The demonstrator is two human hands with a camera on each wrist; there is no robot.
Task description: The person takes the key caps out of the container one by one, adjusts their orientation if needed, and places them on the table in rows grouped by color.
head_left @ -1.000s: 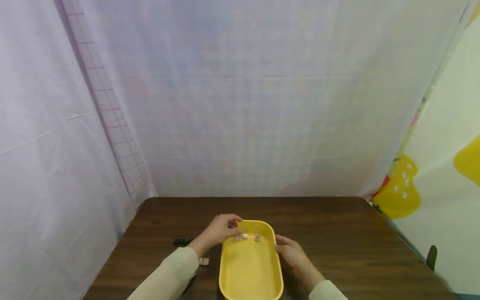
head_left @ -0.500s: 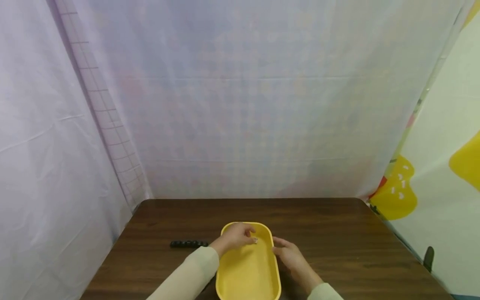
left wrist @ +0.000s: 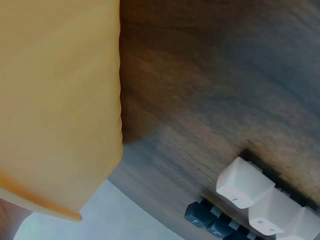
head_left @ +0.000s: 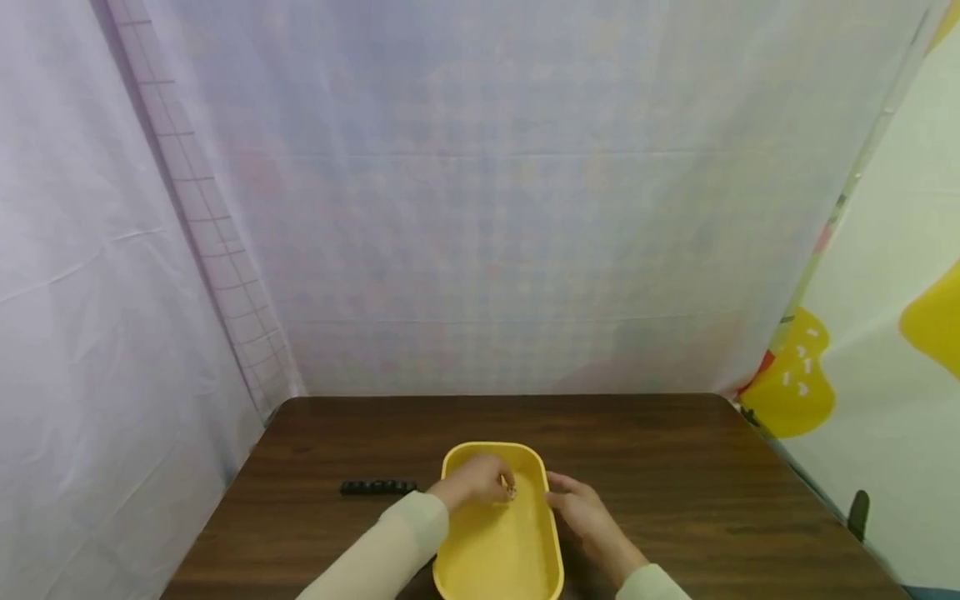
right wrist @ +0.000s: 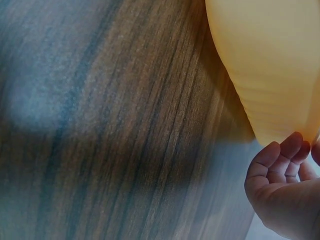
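My left hand [head_left: 483, 479] reaches into a yellow plastic bin [head_left: 498, 554] and pinches a small pale keycap [head_left: 512, 492] near the bin's far end. How many keycaps lie under the fingers is hidden. My right hand [head_left: 592, 521] rests at the bin's right side, its fingertips touching the outer wall; its bent fingers show in the right wrist view beside the yellow wall. In the left wrist view, white keycaps [left wrist: 245, 182] with printed symbols sit on a black strip, outside the bin.
A row of black keycaps [head_left: 378, 487] lies left of the bin on the dark wooden table [head_left: 675, 467]. In the left wrist view, black keycaps [left wrist: 200, 214] stand beyond the white ones. A pale curtain [head_left: 480, 208] hangs behind the table.
My left hand has moved from above the bin's far left rim down and rightward inside it, and its fingers have closed on a keycap. The right hand stays at the bin's side.
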